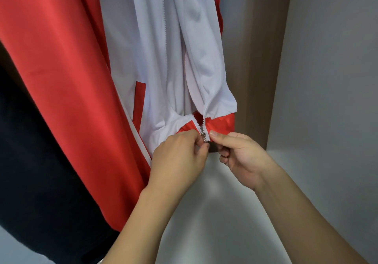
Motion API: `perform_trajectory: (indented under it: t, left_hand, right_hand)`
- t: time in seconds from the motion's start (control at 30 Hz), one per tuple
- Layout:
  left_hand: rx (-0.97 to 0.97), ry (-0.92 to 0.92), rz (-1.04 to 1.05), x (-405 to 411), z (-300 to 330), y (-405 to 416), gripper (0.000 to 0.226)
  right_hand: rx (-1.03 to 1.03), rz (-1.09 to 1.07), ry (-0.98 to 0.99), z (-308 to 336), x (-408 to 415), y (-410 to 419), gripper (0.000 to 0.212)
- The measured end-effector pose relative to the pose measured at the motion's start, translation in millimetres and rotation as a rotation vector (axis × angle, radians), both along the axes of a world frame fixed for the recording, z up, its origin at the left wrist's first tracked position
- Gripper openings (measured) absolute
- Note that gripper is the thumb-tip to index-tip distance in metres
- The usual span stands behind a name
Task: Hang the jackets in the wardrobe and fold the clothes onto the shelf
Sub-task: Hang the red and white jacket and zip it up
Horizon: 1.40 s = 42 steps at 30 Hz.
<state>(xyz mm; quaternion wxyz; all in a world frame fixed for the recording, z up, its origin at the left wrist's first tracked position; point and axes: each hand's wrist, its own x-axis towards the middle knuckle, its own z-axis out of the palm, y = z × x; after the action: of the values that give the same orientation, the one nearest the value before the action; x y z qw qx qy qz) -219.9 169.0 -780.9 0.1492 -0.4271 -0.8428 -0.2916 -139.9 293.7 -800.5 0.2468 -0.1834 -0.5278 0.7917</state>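
Observation:
A red and white jacket [155, 63] hangs inside the wardrobe, its front open down to the hem. Its white zipper [201, 127] is joined only at the very bottom, where a metal slider [203, 135] sits. My left hand [180, 157] pinches the slider's pull and the left hem. My right hand [239, 153] pinches the right side of the zipper's bottom end, thumb on top. The hanger and rail are out of view above.
A dark garment [30, 161] hangs to the left of the red sleeve. The wardrobe's grey floor panel [225, 212] lies below my hands, with a brown back panel [255, 59] and a grey side wall [331, 79] at the right.

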Motion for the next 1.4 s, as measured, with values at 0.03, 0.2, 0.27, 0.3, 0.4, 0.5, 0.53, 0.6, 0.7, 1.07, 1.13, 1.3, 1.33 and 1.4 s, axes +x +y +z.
perform_trajectory:
  t: [0.03,0.2,0.27,0.3,0.4,0.5,0.53,0.6,0.7,1.07,1.13,1.3,1.33,1.4]
  left_hand:
    - [0.0,0.01,0.005,-1,-2,0,0.016]
    - [0.05,-0.023,0.022,1,-6,2,0.018]
    - [0.045,-0.015,0.042,2,-7,3,0.023]
    - [0.036,-0.005,0.05,2,-7,4,0.022]
    - [0.003,0.042,0.045,1,-8,4,0.017]
    - [-0.079,0.095,-0.058,-1,-4,-2,0.016]
    - [-0.106,0.121,-0.083,-2,-1,-5,0.018]
    - [-0.122,0.227,-0.054,0,8,-9,0.021]
    - [-0.13,0.351,0.03,3,27,-5,0.023]
    - [-0.351,0.494,-0.019,-14,54,27,0.016]
    - [-0.418,0.594,0.027,-10,57,35,0.019]
    - [-0.489,0.701,0.033,-1,61,49,0.025]
    - [-0.496,0.686,0.039,-1,60,50,0.025]
    - [-0.512,0.566,0.039,-1,59,51,0.019]
  right_hand:
    - [0.011,0.004,-0.003,0,0,1,0.031]
    - [0.04,0.033,-0.004,3,3,3,0.027]
    - [0.043,0.032,-0.004,3,3,3,0.027]
    - [0.046,0.03,-0.003,1,3,4,0.028]
    - [0.077,0.011,-0.01,0,3,6,0.032]
    - [0.13,-0.013,-0.01,-5,4,11,0.038]
    - [0.138,-0.014,-0.002,-7,5,13,0.042]
    - [0.191,-0.026,0.009,-13,4,14,0.048]
    - [0.197,-0.05,0.036,-17,-5,12,0.028]
    - [0.193,-0.047,0.206,-18,-13,-2,0.024]
    - [0.179,-0.08,0.179,-19,-13,1,0.026]
    - [0.153,-0.121,0.13,-14,-9,11,0.019]
    - [0.162,-0.137,0.109,-14,-8,11,0.019]
    - [0.191,-0.155,0.054,-15,-6,8,0.025]
